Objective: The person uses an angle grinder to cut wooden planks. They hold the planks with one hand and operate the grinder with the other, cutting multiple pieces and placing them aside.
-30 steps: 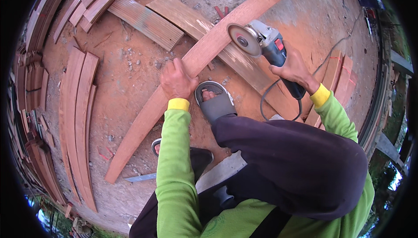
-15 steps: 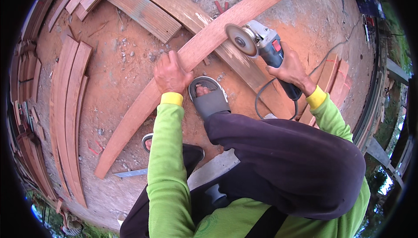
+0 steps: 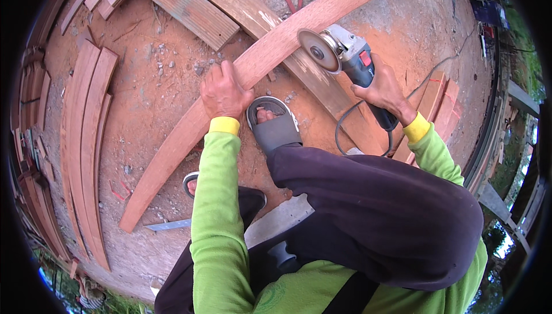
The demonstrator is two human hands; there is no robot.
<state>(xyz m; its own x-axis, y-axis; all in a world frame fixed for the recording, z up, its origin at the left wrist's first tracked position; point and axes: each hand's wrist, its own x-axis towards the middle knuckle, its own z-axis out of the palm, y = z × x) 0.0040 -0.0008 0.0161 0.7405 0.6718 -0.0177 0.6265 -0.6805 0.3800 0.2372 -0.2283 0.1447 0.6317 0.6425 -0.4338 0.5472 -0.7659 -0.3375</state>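
A long reddish-brown wooden plank (image 3: pixel 275 45) runs diagonally from the lower left to the upper right, bowed by the lens. My left hand (image 3: pixel 225 91) is wrapped over it near its middle, fingers curled round its far edge. In my right hand (image 3: pixel 388 91) is a blue and grey angle grinder (image 3: pixel 357 64) with a red switch, gripped round its body. Its round disc (image 3: pixel 317 52) faces left, beside the plank's near edge; whether they touch I cannot tell. The disc's markings look sharp, without smear.
Under the held plank lies a weathered board (image 3: pixel 322 87), with a ridged board (image 3: pixel 190 9) beside it. Curved-looking planks (image 3: pixel 86 141) are stacked at left. The grinder's cord (image 3: pixel 428 78) trails right. My sandalled foot (image 3: pixel 275 124) is close to the plank; a metal ruler-like strip (image 3: pixel 168 225) lies lower left.
My left hand and the plank's near end have shifted slightly left and up in the picture. The grinder has barely moved, and both grips are unchanged.
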